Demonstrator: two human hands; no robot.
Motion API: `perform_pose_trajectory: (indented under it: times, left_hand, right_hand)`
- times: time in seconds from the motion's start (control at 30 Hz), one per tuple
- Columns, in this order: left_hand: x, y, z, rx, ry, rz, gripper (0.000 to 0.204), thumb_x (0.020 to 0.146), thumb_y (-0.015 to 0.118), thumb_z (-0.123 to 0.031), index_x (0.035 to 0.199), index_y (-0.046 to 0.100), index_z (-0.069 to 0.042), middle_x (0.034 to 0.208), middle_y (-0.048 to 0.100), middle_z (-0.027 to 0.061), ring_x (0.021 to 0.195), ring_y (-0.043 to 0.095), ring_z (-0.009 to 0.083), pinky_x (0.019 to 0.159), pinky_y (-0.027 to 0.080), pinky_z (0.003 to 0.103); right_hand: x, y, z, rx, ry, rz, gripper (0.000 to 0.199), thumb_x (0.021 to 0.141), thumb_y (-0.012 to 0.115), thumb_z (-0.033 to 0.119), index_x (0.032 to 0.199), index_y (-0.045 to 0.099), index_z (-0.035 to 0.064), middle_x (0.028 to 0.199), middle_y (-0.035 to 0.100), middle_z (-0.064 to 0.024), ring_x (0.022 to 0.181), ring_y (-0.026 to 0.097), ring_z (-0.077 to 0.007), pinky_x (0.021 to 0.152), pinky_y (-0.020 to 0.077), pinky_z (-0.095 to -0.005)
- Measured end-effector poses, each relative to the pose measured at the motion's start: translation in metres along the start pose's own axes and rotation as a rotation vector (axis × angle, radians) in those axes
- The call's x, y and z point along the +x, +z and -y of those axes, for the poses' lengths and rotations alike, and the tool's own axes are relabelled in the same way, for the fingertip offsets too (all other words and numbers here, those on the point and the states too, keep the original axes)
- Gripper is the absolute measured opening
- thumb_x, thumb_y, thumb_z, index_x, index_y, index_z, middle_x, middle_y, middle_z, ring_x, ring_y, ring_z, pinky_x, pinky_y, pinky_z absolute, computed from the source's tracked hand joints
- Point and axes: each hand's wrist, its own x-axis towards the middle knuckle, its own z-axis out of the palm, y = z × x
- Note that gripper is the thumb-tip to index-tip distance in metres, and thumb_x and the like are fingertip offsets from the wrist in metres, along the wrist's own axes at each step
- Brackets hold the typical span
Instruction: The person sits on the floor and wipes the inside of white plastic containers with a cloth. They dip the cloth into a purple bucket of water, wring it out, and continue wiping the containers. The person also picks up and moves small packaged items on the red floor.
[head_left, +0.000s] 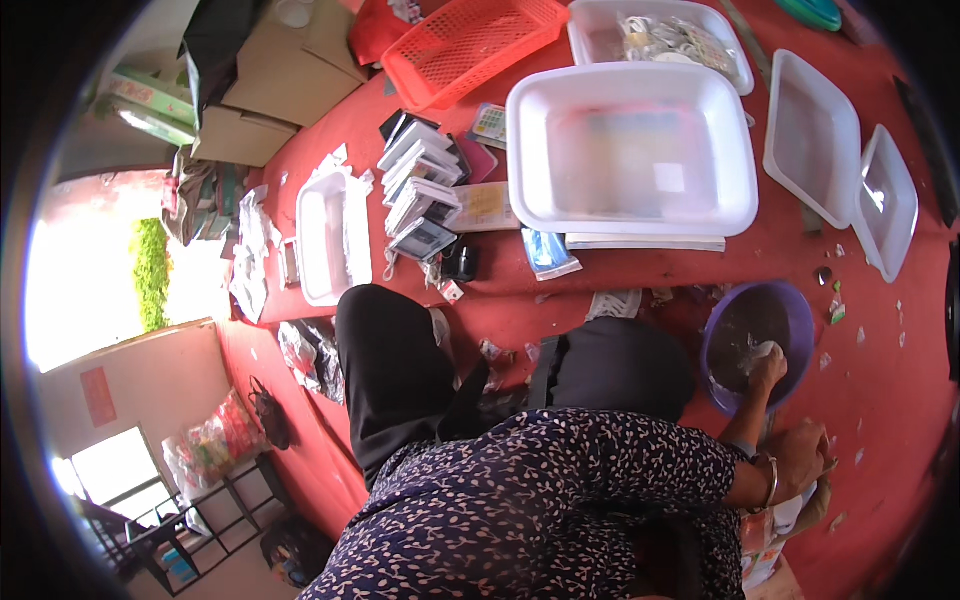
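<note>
I sit on a red floor mat in a dark patterned top and black trousers. My left hand reaches into a purple bowl at my right knee, with its fingers closed on a small pale piece. My right hand, with a bangle on the wrist, is curled just below the bowl. A pale printed packet lies under it. Whether the right hand grips the packet is hidden.
A large white tub stands ahead, with a tub of small items behind it and two clear lids to the right. An orange basket, stacked small boxes, a narrow white tray and cardboard lie to the left. Scraps litter the mat.
</note>
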Motion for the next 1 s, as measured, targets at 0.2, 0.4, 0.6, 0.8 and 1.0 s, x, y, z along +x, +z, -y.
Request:
perform_pose_trajectory:
  times: [0.2, 0.4, 0.6, 0.8, 1.0]
  left_hand:
    - [-0.008, -0.026, -0.066, 0.184, 0.006, 0.050, 0.011, 0.072, 0.043, 0.007, 0.075, 0.049, -0.002, 0.077, 0.052, 0.0131, 0.074, 0.054, 0.0252, 0.068, 0.045, 0.033]
    - [-0.012, -0.031, -0.071, 0.352, -0.003, 0.162, 0.008, 0.073, 0.046, -0.001, 0.078, 0.052, 0.000, 0.080, 0.053, 0.0152, 0.078, 0.054, 0.0265, 0.070, 0.043, 0.033]
    - [-0.010, -0.037, -0.066, 0.372, -0.007, 0.145, 0.009, 0.073, 0.046, -0.001, 0.080, 0.052, 0.000, 0.084, 0.052, 0.0158, 0.079, 0.054, 0.0268, 0.071, 0.044, 0.033]
    - [-0.010, -0.035, -0.062, 0.329, -0.014, 0.137, 0.011, 0.074, 0.045, 0.000, 0.082, 0.052, 0.000, 0.087, 0.051, 0.0162, 0.079, 0.054, 0.0270, 0.071, 0.044, 0.033]
    - [-0.003, -0.037, -0.063, 0.377, 0.022, 0.081, 0.008, 0.072, 0.047, 0.000, 0.078, 0.051, -0.001, 0.084, 0.051, 0.0163, 0.080, 0.053, 0.0292, 0.071, 0.043, 0.034]
  right_hand:
    - [0.021, 0.006, -0.008, 0.079, 0.342, 0.135, 0.032, 0.082, 0.048, 0.025, 0.101, 0.055, 0.0013, 0.092, 0.059, -0.0127, 0.083, 0.058, -0.0223, 0.073, 0.0462, -0.0335]
    - [0.001, -0.005, -0.005, -0.046, 0.216, -0.021, 0.031, 0.081, 0.047, 0.023, 0.102, 0.054, 0.0014, 0.094, 0.059, -0.0133, 0.085, 0.057, -0.0224, 0.075, 0.0457, -0.0332]
    - [-0.020, 0.032, 0.011, -0.487, -0.017, 0.007, 0.030, 0.081, 0.045, 0.020, 0.103, 0.054, 0.0015, 0.096, 0.058, -0.0140, 0.086, 0.057, -0.0224, 0.077, 0.0452, -0.0329]
    - [-0.046, 0.056, 0.007, -0.850, -0.222, 0.020, 0.029, 0.081, 0.044, 0.018, 0.103, 0.054, 0.0016, 0.099, 0.057, -0.0147, 0.088, 0.056, -0.0225, 0.078, 0.0447, -0.0326]
    - [-0.044, 0.044, 0.009, -0.588, -0.028, 0.198, 0.024, 0.077, 0.046, 0.015, 0.096, 0.055, 0.0017, 0.088, 0.057, -0.0109, 0.077, 0.057, -0.0206, 0.065, 0.0497, -0.0344]
